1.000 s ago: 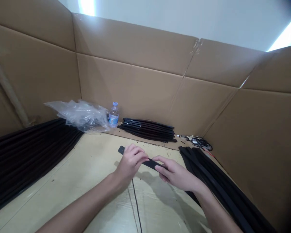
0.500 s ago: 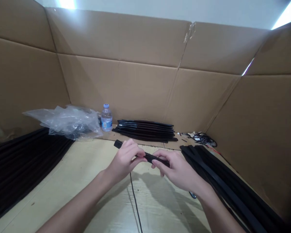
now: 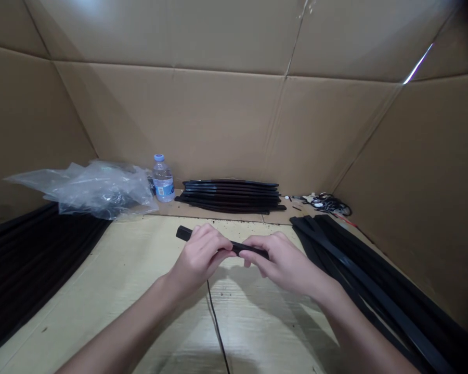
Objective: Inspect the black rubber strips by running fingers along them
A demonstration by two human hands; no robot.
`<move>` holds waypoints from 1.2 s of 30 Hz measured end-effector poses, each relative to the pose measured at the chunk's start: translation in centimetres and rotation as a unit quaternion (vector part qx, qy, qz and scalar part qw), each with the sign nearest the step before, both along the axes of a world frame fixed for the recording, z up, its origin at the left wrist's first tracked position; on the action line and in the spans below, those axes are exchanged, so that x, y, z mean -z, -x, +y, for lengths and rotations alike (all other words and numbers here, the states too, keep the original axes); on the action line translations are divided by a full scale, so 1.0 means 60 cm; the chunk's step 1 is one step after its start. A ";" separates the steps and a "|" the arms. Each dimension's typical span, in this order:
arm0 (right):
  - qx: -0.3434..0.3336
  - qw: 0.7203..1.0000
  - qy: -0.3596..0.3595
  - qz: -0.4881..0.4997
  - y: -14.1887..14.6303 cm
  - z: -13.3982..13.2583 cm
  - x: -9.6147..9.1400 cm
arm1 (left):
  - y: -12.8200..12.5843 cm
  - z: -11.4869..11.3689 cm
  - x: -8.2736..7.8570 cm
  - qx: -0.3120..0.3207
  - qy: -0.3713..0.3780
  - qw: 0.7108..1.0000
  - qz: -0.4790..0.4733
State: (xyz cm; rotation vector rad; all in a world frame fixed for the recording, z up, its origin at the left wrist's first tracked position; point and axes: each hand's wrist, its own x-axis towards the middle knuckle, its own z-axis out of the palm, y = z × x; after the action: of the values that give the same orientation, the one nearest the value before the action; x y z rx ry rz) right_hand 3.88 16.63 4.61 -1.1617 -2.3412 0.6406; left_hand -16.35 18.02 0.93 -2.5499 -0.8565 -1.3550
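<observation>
Both hands hold one narrow black strip (image 3: 184, 233) a little above the pale wooden table (image 3: 113, 280). My left hand (image 3: 203, 257) is closed round the strip's left half, and only the strip's left end sticks out past the fingers. My right hand (image 3: 283, 262) pinches the strip's right part, fingers curled over it. A thin black cord (image 3: 215, 322) hangs from between the hands and runs down across the table toward me.
Long black strips lie stacked at the left (image 3: 27, 265), at the right (image 3: 359, 280) and in a short pile at the back (image 3: 232, 195). A clear plastic bag (image 3: 89, 187), a small water bottle (image 3: 163, 179) and a tangle of small parts (image 3: 327, 203) sit along the cardboard wall (image 3: 226, 119).
The view has tilted downward, so the cardboard wall now fills the top. Both hands have lifted slightly with the strip, and the right hand's fingers have curled more closely over it.
</observation>
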 end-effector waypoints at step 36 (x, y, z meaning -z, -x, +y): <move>0.004 1.000 -0.002 -0.028 -0.001 0.005 0.012 | -0.016 -0.019 0.000 -0.047 0.083 0.994 -0.058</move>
State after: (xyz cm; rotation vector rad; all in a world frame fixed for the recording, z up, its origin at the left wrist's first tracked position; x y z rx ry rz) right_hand 3.93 16.90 3.92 -1.2005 -2.3820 0.6094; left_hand -15.38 16.88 0.93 -2.5332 -1.1405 -1.4735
